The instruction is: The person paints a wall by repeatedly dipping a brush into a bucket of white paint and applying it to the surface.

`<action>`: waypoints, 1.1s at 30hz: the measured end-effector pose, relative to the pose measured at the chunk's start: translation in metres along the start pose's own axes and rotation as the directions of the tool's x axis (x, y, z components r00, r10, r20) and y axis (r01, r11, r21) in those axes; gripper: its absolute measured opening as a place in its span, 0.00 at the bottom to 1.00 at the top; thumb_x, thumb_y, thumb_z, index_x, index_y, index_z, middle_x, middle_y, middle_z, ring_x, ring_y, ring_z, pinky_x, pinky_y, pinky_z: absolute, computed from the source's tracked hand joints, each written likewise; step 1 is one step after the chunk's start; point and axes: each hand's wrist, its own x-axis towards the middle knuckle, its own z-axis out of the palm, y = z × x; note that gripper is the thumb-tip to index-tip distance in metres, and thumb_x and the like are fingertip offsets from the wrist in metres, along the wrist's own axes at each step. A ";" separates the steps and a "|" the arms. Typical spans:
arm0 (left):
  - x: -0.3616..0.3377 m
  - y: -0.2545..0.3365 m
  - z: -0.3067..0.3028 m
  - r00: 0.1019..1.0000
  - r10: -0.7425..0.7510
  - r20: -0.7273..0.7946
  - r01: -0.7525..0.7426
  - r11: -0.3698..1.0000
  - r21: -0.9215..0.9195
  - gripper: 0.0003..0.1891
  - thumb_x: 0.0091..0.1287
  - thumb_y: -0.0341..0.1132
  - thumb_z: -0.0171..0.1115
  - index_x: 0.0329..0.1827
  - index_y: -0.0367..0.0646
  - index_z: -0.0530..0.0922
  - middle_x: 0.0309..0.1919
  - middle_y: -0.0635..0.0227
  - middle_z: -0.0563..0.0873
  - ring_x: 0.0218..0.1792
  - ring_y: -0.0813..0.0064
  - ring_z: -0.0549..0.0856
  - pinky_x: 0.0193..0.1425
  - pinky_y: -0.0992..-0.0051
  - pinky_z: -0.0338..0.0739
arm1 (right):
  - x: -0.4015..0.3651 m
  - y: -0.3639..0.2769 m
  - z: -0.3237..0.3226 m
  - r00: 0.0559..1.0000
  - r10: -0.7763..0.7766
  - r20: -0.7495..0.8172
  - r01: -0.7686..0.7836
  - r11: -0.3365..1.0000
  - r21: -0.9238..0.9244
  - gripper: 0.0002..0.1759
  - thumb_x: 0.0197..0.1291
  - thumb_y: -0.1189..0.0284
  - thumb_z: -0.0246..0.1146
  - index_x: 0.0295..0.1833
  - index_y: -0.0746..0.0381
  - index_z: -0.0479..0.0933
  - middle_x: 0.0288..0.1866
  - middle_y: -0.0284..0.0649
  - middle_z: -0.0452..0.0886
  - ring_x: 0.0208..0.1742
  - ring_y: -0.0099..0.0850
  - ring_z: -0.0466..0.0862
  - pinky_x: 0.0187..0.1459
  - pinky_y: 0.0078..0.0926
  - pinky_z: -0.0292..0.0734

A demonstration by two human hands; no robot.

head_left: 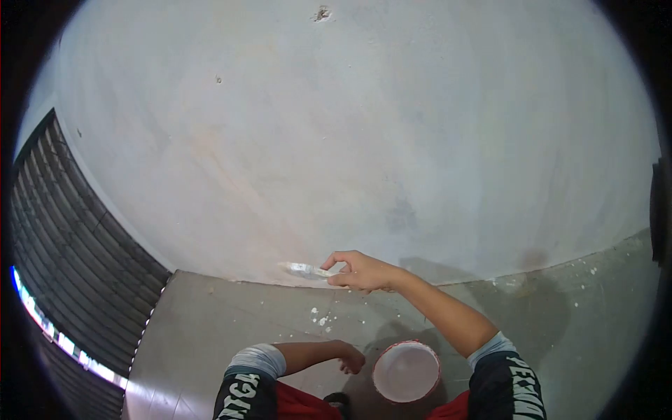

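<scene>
Below, red-rimmed bucket (407, 343) of white paint (406, 374)

1. Brush (302, 269) handle is buried in the right hand (360, 271), so only the bristle end shows.
2. Left hand (351, 361) is curled with the fingers tucked under. Can't tell if anything's in it.
3. Dark thing (659, 210) at the right edge is cut off, no idea what it is.
4. Shorts (297, 404) run off the bottom.

pale grey wall (364, 126), red-rimmed white bucket (407, 371)
</scene>
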 end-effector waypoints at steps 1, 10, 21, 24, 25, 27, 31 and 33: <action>-0.018 0.015 -0.001 1.000 -0.011 0.002 0.011 1.000 -0.024 0.23 0.56 0.35 0.52 0.54 0.33 0.74 0.48 0.48 0.83 0.49 0.54 0.85 0.53 0.54 0.78 | 0.002 0.000 0.002 1.000 -0.013 0.022 0.013 1.000 0.008 0.24 0.62 0.61 0.64 0.60 0.59 0.70 0.25 0.30 0.74 0.22 0.17 0.65 0.20 0.19 0.59; -0.077 0.055 -0.008 0.979 0.202 -0.009 -0.173 0.817 -0.550 0.26 0.60 0.43 0.55 0.62 0.43 0.70 0.54 0.57 0.81 0.52 0.62 0.83 0.56 0.58 0.75 | 0.014 0.011 0.003 0.990 -0.085 0.109 0.055 0.965 0.257 0.19 0.64 0.66 0.62 0.58 0.57 0.69 0.23 0.27 0.67 0.18 0.15 0.57 0.18 0.18 0.51; -0.074 0.026 0.002 0.930 0.308 -0.200 -0.367 0.793 -0.485 0.26 0.63 0.48 0.55 0.62 0.48 0.70 0.45 0.68 0.84 0.43 0.75 0.83 0.45 0.70 0.77 | 0.024 0.006 0.014 0.999 0.025 0.024 -0.029 0.986 0.162 0.21 0.65 0.64 0.62 0.60 0.58 0.67 0.28 0.29 0.70 0.20 0.15 0.60 0.19 0.16 0.53; -0.089 0.013 -0.004 0.937 0.314 -0.152 -0.348 0.810 -0.471 0.27 0.67 0.49 0.56 0.64 0.43 0.68 0.46 0.67 0.83 0.47 0.75 0.83 0.49 0.72 0.76 | 0.029 0.003 0.015 0.997 0.073 -0.012 -0.072 0.994 0.082 0.21 0.65 0.64 0.62 0.60 0.58 0.68 0.27 0.29 0.70 0.21 0.15 0.61 0.19 0.16 0.54; -0.090 0.005 -0.005 0.933 0.328 -0.146 -0.358 0.816 -0.455 0.27 0.67 0.49 0.56 0.64 0.43 0.68 0.46 0.67 0.83 0.47 0.75 0.83 0.49 0.72 0.76 | 0.032 0.003 0.016 0.996 0.087 -0.030 -0.084 0.993 0.078 0.21 0.65 0.64 0.62 0.60 0.58 0.68 0.27 0.29 0.70 0.21 0.15 0.61 0.19 0.16 0.54; -0.090 -0.009 -0.004 0.929 0.357 -0.094 -0.359 0.818 -0.450 0.26 0.66 0.49 0.56 0.62 0.43 0.70 0.45 0.68 0.83 0.46 0.75 0.83 0.47 0.72 0.76 | 0.033 -0.001 0.022 0.992 0.120 -0.029 -0.119 0.992 0.042 0.21 0.64 0.64 0.62 0.59 0.58 0.69 0.26 0.28 0.69 0.20 0.15 0.61 0.19 0.17 0.55; -0.087 -0.035 -0.005 0.931 0.362 -0.039 -0.356 0.884 -0.303 0.29 0.62 0.52 0.54 0.64 0.47 0.70 0.48 0.65 0.83 0.45 0.73 0.84 0.44 0.68 0.78 | 0.038 -0.007 0.029 0.981 0.185 -0.064 -0.185 0.983 0.011 0.20 0.65 0.64 0.62 0.59 0.58 0.69 0.24 0.28 0.68 0.19 0.16 0.60 0.19 0.17 0.55; -0.107 -0.042 -0.003 0.931 0.361 -0.056 -0.360 0.881 -0.306 0.28 0.64 0.52 0.54 0.63 0.45 0.70 0.48 0.63 0.83 0.48 0.71 0.83 0.48 0.67 0.77 | 0.044 -0.008 0.031 0.971 0.217 -0.098 -0.224 0.973 -0.059 0.20 0.65 0.65 0.61 0.59 0.58 0.69 0.22 0.28 0.67 0.18 0.16 0.60 0.18 0.18 0.55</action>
